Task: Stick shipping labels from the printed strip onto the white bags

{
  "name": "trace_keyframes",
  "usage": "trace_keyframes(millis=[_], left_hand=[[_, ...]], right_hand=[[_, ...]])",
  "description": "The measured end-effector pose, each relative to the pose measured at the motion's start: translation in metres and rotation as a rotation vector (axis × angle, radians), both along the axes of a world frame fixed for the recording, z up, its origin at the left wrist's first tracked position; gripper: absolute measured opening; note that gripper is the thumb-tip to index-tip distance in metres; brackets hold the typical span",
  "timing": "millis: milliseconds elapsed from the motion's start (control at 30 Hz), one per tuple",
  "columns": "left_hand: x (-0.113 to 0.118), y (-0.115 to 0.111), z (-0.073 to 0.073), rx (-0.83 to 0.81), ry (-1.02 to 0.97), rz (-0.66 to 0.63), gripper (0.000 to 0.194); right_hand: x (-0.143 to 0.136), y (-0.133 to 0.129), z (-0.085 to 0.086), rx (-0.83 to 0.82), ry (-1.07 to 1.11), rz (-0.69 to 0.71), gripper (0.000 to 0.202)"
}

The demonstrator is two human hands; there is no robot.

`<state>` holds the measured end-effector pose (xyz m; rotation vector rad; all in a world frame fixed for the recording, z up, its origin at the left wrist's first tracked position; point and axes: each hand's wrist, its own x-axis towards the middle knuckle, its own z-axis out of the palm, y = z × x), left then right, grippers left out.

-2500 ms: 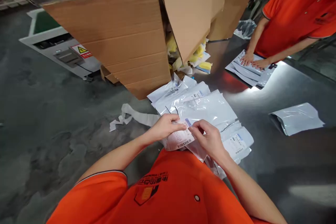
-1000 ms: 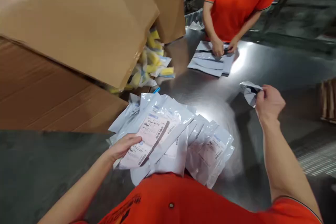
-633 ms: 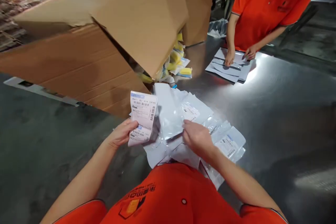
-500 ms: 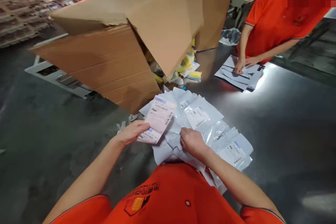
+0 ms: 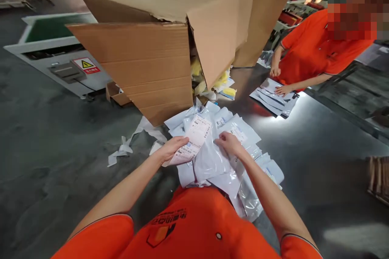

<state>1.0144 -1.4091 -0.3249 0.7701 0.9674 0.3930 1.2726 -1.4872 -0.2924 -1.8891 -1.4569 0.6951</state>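
My left hand (image 5: pixel 174 148) is closed on a strip of printed shipping labels (image 5: pixel 197 132), thumb on top, with the strip's lower end curling under the fingers. Close to it on the right, my right hand (image 5: pixel 230 143) has its fingers pinched at the edge of a white plastic mailer bag (image 5: pixel 212 161). This mailer lies on top of a fanned heap of similar pale mailers (image 5: pixel 246 128), several bearing labels. The labels hover over the left side of the heap. My right fingertips partly hide what they grip.
A large open cardboard box (image 5: pixel 152 60) stands beyond the heap, with yellow-and-white packets (image 5: pixel 226 85) spilling beside it. Across the metal table (image 5: pixel 306 145), a co-worker in orange (image 5: pixel 316 56) handles grey mailers (image 5: pixel 267 99). Paper strips (image 5: pixel 121 151) hang at the left.
My right hand has moved up and slightly right, and a mailer now lies spread below it. The label strip shifted right with my left hand. The co-worker's hands moved apart. The view turned.
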Motion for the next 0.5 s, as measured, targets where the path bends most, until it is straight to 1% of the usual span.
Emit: trace_keyframes(millis=[67, 100, 167, 200, 233, 267, 333, 367, 400, 433, 467, 500], left_hand=[[-0.004, 0.003, 0.003, 0.021, -0.017, -0.011, 0.043], [-0.007, 0.003, 0.006, 0.042, -0.022, -0.024, 0.044], [-0.016, 0.001, 0.012, 0.087, -0.013, -0.075, 0.044], [-0.02, -0.001, 0.015, 0.105, 0.001, -0.11, 0.044], [-0.023, -0.003, 0.017, 0.125, 0.021, -0.149, 0.043], [-0.024, -0.006, 0.019, 0.145, 0.044, -0.188, 0.042], [-0.023, -0.012, 0.023, 0.185, 0.098, -0.265, 0.04], [-0.021, -0.016, 0.025, 0.208, 0.124, -0.301, 0.038], [-0.017, -0.019, 0.027, 0.23, 0.148, -0.342, 0.037], [-0.013, -0.022, 0.031, 0.252, 0.164, -0.383, 0.036], [-0.008, -0.025, 0.034, 0.274, 0.171, -0.425, 0.035], [-0.004, -0.027, 0.038, 0.301, 0.171, -0.47, 0.035]], right_hand=[[-0.004, 0.002, -0.012, 0.019, 0.091, -0.039, 0.039], [-0.003, -0.002, -0.018, 0.04, 0.147, -0.094, 0.039], [0.005, -0.018, -0.027, 0.062, 0.243, -0.246, 0.036], [0.012, -0.029, -0.03, 0.042, 0.264, -0.305, 0.035], [0.019, -0.04, -0.033, -0.005, 0.263, -0.333, 0.033], [0.026, -0.051, -0.034, -0.076, 0.235, -0.332, 0.033], [0.037, -0.07, -0.029, -0.215, 0.087, -0.323, 0.033], [0.04, -0.077, -0.023, -0.245, -0.003, -0.34, 0.035], [0.039, -0.08, -0.015, -0.231, -0.068, -0.365, 0.038], [0.037, -0.081, -0.005, -0.176, -0.08, -0.368, 0.042], [0.033, -0.079, 0.005, -0.097, -0.028, -0.324, 0.048], [0.027, -0.074, 0.014, -0.014, 0.076, -0.227, 0.055]])
